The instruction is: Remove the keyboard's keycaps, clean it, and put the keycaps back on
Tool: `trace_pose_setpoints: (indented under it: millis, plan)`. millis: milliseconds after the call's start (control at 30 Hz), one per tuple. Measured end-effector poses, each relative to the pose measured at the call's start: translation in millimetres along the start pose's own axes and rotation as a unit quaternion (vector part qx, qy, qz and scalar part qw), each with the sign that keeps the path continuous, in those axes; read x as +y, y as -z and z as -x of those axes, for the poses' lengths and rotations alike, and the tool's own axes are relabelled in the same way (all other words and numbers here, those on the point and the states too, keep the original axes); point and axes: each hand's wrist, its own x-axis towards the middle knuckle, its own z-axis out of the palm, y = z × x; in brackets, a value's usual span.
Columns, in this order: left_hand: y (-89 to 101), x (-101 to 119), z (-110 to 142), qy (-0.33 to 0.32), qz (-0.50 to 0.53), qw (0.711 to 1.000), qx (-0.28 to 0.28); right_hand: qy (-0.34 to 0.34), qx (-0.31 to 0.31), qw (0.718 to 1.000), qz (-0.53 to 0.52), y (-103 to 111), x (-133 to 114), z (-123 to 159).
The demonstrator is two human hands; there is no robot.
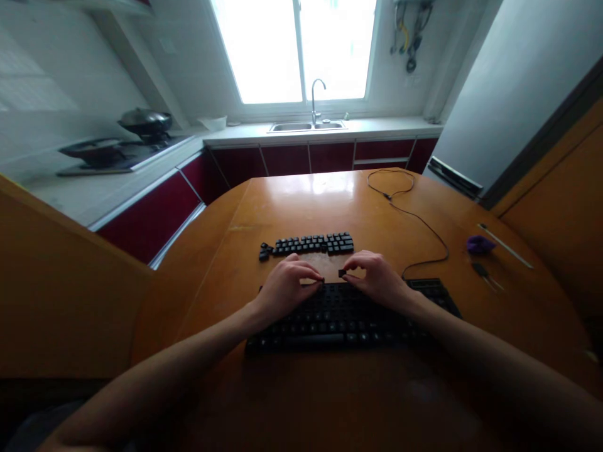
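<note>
A black keyboard [330, 317] lies on the table in front of me, its upper rows bare of keycaps and its lower rows fitted with them. My right hand [377, 279] pinches a small black keycap [342, 273] just above the keyboard's far edge. Thumb and fingertips of my left hand [289, 282] are closed together at that same edge; a tiny dark thing shows at the tips, too small to make out. Beyond both hands, loose black keycaps [311, 243] sit in rows, with several more clustered at the left end.
A thin cable [428, 223] curls over the right of the wooden table [217, 270]. Farther right are a purple cloth-like thing [480, 244], a thin brush-like stick [506, 246] and a small tool with wire prongs [481, 271]. A sink [292, 127] and counter stand behind.
</note>
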Motion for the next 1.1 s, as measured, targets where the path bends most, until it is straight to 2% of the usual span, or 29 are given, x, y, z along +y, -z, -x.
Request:
trace_pose_setpoints:
  millis: [133, 267, 400, 567, 933, 1100]
  plan:
    - [-7.4, 26, 20, -0.011, 0.058, 0.997, -0.044, -0.009, -0.010, 0.998, -0.054, 2, -11, 39]
    - [-15.3, 32, 26, -0.030, 0.062, 0.996, -0.052, 0.031, -0.025, 0.997, -0.074, -10, -14, 58]
    - [-21.3, 31, 27, -0.053, 0.047, 0.996, -0.061, 0.058, -0.038, 0.995, -0.071, -17, -13, 62]
    - [-27.0, 31, 30, -0.082, 0.024, 0.995, -0.048, 0.093, -0.049, 0.993, -0.058, -15, -16, 62]
    - [-28.6, 37, 32, -0.117, -0.041, 0.992, -0.029, 0.131, -0.071, 0.988, 0.027, -14, -21, 62]
    - [-25.0, 36, 37, -0.120, -0.073, 0.987, -0.078, 0.105, -0.095, 0.986, 0.086, -8, -29, 62]
